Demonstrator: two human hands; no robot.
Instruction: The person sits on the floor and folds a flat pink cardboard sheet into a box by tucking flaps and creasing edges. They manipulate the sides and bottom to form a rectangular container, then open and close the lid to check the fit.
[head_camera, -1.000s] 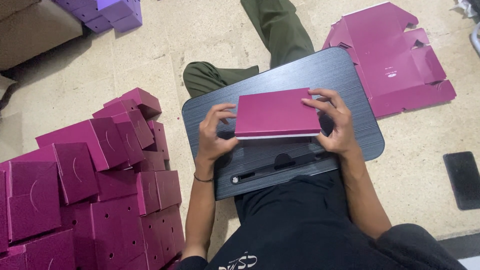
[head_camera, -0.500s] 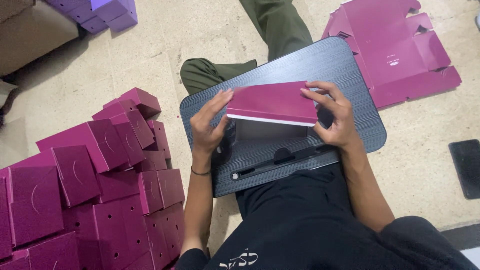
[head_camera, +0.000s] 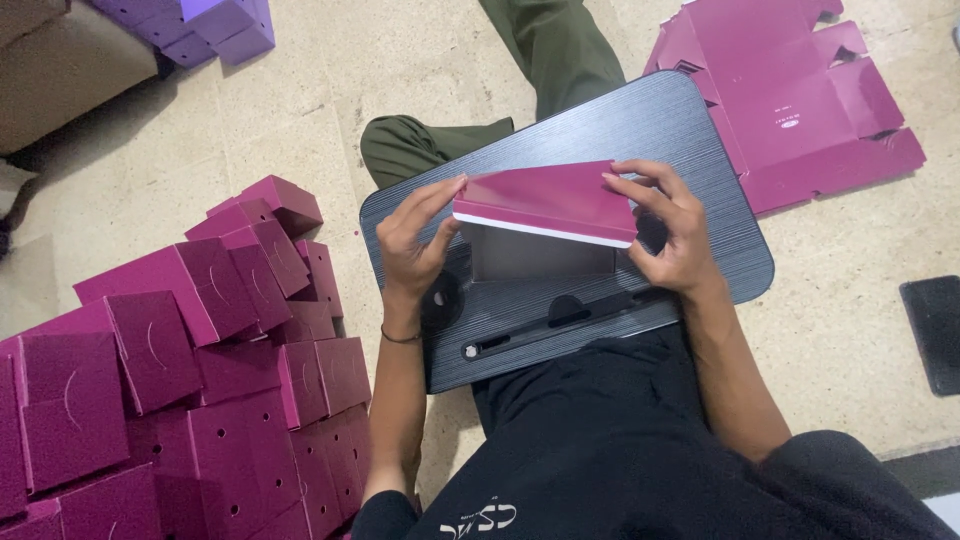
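Observation:
A magenta cardboard box (head_camera: 548, 201) with a white lower edge is held above a dark grey lap tray (head_camera: 690, 130), tilted with its near edge raised. My left hand (head_camera: 415, 238) grips the box's left end with fingers spread along it. My right hand (head_camera: 672, 228) grips the right end, fingertips on top. The tray rests on my lap; a slot with a thin black bar (head_camera: 560, 318) runs along its near side.
A heap of several folded magenta boxes (head_camera: 180, 370) lies on the floor at my left. Flat unfolded magenta sheets (head_camera: 790, 90) lie at the upper right. Purple boxes (head_camera: 210, 22) sit at the top left. A black flat object (head_camera: 930, 330) lies at the right edge.
The box has tipped up from lying flat on the tray, its near edge lifted; both hands shifted along its ends while holding it.

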